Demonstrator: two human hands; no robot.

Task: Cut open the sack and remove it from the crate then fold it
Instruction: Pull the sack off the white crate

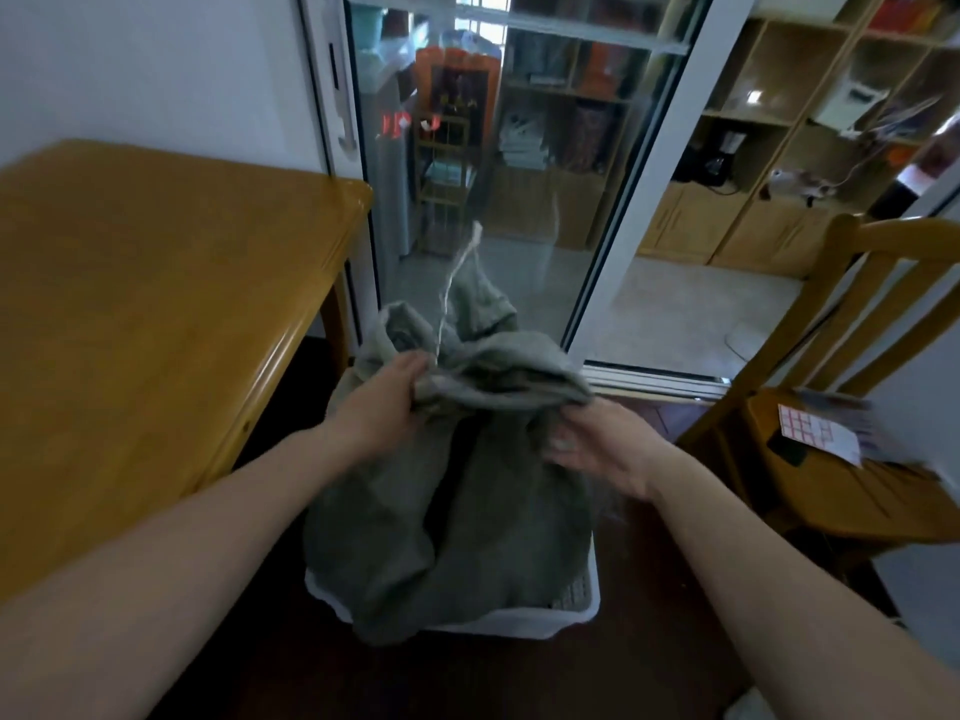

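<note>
A grey-green cloth sack [467, 522] bulges out of a white plastic crate [576, 610] on the dark floor. A pale string [457, 272] rises loose from the sack's bunched top. My left hand [384, 402] grips that bunched top on its left side. My right hand [597, 444] lies just under the right end of the top fold, fingers spread and blurred, touching the cloth. The crate's inside is hidden by the sack.
A wooden table [156, 314] stands at the left, its corner close to the sack. A wooden chair [831, 459] with a paper card [815, 433] on its seat stands at the right. A glass sliding door [493, 174] is straight ahead.
</note>
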